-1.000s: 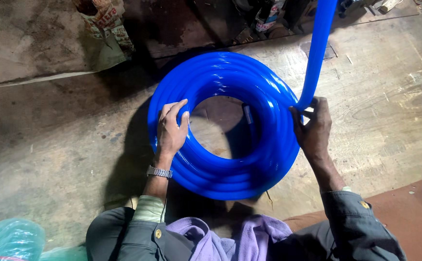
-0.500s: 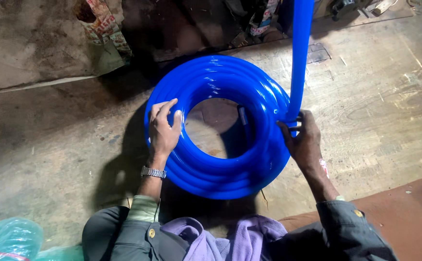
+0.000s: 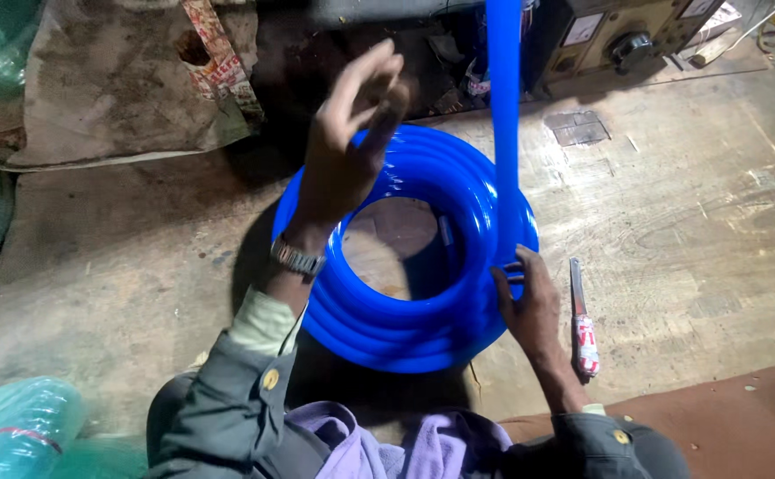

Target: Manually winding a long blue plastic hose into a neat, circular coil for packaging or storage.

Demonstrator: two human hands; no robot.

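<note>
Blue hose coil | right hand touching rim | left hand raised above

Grey button-cuffed jacket sleeves, a metal wristwatch on the left wrist, lilac cloth at the chest.

Hose coil on the floor — knife just right of it, machine behind
</note>
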